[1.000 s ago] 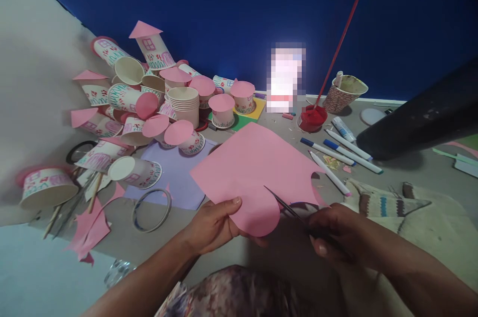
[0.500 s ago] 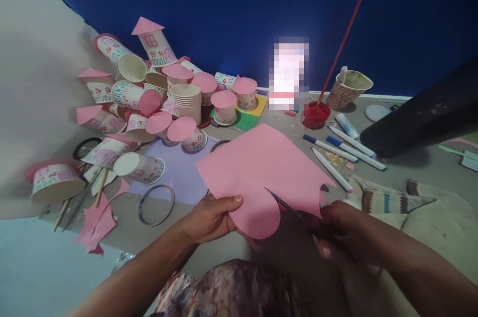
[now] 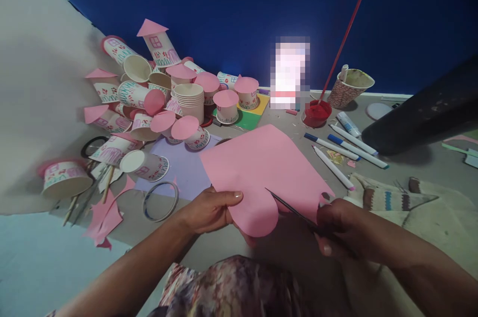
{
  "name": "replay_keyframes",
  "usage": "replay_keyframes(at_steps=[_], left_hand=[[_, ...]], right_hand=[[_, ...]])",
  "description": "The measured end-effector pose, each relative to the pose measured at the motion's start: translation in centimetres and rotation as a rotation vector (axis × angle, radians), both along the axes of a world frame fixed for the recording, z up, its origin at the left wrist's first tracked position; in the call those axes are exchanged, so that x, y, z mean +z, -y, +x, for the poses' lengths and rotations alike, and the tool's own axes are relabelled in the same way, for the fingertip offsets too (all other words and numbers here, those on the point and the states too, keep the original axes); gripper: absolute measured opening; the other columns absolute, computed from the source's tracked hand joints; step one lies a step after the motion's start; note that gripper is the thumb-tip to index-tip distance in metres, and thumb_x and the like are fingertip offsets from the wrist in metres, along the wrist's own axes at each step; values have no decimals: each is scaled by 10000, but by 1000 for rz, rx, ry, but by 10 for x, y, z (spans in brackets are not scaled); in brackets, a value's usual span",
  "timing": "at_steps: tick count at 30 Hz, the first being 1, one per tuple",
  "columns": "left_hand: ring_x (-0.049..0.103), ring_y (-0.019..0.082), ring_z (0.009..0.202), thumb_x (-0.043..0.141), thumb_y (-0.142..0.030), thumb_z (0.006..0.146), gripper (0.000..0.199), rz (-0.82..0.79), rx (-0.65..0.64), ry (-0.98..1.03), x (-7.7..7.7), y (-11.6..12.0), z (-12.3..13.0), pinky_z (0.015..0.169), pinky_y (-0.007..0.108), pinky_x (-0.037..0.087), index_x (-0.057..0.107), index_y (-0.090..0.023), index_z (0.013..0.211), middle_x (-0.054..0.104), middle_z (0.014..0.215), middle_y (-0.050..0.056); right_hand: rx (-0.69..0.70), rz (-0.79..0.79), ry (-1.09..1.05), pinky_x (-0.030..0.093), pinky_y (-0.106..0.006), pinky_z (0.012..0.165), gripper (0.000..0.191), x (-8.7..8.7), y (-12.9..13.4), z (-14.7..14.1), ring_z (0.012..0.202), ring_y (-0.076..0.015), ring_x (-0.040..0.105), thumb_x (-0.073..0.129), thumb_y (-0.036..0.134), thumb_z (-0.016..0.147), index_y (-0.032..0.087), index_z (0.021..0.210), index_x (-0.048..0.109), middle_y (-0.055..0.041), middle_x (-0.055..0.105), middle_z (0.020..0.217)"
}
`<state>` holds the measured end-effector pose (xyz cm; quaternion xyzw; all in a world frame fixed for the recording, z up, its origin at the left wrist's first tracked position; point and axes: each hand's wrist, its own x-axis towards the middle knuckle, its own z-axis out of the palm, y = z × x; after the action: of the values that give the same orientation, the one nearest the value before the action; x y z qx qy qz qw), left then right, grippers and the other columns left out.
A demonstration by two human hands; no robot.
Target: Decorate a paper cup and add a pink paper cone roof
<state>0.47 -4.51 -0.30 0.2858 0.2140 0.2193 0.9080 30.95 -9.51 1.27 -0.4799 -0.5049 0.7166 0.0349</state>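
A sheet of pink paper (image 3: 269,162) is held up above the table, with a rounded lobe partly cut out along its lower edge. My left hand (image 3: 212,210) pinches it beside that lobe, thumb on top and fingers underneath. In my right hand (image 3: 341,227) is a pair of scissors (image 3: 289,206), fingers closed round the handles, which are mostly hidden. The blades lie in the cut to the right of the lobe, and their tip rests against the pink surface. Near my right fingers the paper's right corner has a curved notch.
Decorated paper cups (image 3: 226,112) with pink tops crowd the left, near stacked plain cups (image 3: 188,102). A tape roll (image 3: 160,201) and pink scraps (image 3: 106,217) lie left. Right are markers (image 3: 334,167), a red pot (image 3: 316,116), a black post (image 3: 414,112) and cream cloth (image 3: 440,217).
The view has shifted slightly, so the cups on the left appear further right. Both hands keep their holds, and the scissors stay in nearly the same place in the cut.
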Motion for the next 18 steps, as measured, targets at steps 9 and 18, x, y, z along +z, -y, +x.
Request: replay_keyframes(at_steps=[9,18], left_hand=[[791,295,754,728,-347,923,315,-17,-80,-49,2,-6,-4,715,425,674,801,-49,994,818,894,179],[793,315,702,724,-349,928,333,-19,-113,-47,2,-10,-5,647,425,678,806,-29,974,818,879,188]], right_hand=[[40,8,14,293,-214,468,166,4,-4,-3,468,-84,453,488,88,625,173,567,618,19,623,553],[43,-2,13,316,-209,502,159,7,-2,-2,511,-94,491,497,104,651,167,615,638,36,616,559]])
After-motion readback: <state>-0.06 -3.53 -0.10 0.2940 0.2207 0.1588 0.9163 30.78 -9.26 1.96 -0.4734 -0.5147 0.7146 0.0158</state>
